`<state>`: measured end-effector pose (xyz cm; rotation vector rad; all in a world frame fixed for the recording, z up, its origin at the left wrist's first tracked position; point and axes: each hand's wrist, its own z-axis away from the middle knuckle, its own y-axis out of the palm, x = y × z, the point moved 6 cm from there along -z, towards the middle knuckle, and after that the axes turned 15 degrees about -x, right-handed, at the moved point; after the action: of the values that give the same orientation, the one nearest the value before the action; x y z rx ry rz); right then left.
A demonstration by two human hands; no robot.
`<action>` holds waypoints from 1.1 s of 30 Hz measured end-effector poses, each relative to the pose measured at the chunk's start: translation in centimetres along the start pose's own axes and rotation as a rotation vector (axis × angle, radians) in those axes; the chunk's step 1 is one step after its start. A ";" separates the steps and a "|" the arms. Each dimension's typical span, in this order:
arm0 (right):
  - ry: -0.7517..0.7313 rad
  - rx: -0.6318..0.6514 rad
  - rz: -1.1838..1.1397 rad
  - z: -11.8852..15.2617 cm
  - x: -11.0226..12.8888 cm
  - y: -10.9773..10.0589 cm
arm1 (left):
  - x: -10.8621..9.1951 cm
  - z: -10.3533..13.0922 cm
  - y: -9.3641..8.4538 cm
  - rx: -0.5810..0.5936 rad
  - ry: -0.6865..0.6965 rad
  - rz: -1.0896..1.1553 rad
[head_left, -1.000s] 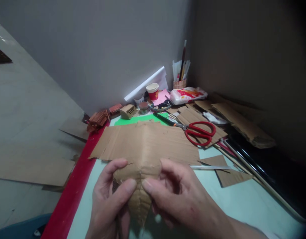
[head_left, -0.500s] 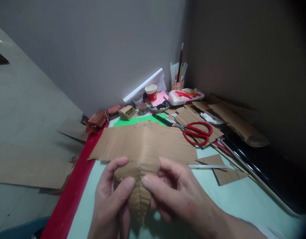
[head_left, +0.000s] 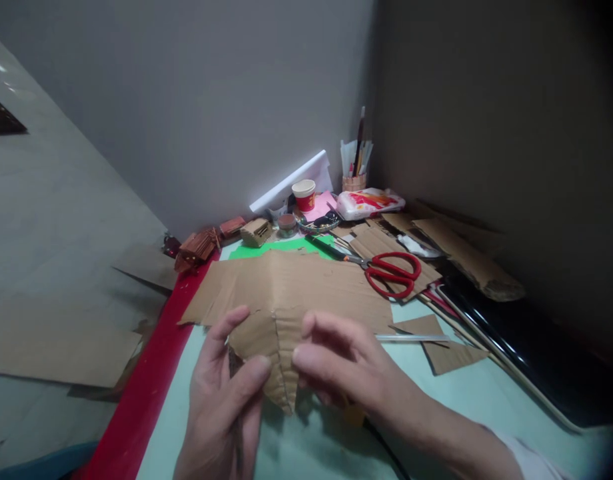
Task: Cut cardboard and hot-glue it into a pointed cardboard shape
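Note:
A small pointed piece of brown cardboard (head_left: 259, 340), creased down its middle, is between my two hands above the table. My left hand (head_left: 226, 393) grips its left side, thumb on the front face and index finger at the upper edge. At the right edge, my right hand (head_left: 346, 360) pinches the piece between thumb and curled fingers. The fingers behind the cardboard are mostly hidden. Below my right hand lies a yellow object (head_left: 354, 415) with a dark stem or cord, partly covered. A large creased cardboard sheet (head_left: 331, 287) lies just beyond.
Red-handled scissors (head_left: 392, 273) rest on cardboard scraps at the right. A glossy black flat object (head_left: 526, 353) lies along the wall. Farther back are a paper cup (head_left: 304, 197), a tissue pack (head_left: 370, 203) and a brush holder (head_left: 354, 181). The table's red edge (head_left: 136, 393) runs along the left.
The cardboard piece has tipped, its lower point now higher in view. My right hand has shifted its hold to the right edge. The yellow object now shows below it.

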<state>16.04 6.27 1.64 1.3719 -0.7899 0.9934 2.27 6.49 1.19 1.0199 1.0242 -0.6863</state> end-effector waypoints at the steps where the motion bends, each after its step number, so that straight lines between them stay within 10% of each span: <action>1: 0.001 0.009 0.039 0.1 0.1 0.1 | 0.1 -0.1 -0.1 -0.014 -0.042 0.018; 23: -0.077 0.041 0.056 0.1 0.2 0.2 | -1.2 0.0 -0.2 -0.007 0.073 0.011; 33: -0.156 -0.203 0.137 -1.7 -0.1 -1.8 | -3.1 -1.6 -1.8 0.053 0.314 0.186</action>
<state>17.46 8.05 0.65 1.2421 -1.0837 0.8909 -1.07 7.28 3.10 1.2786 1.1673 -0.4095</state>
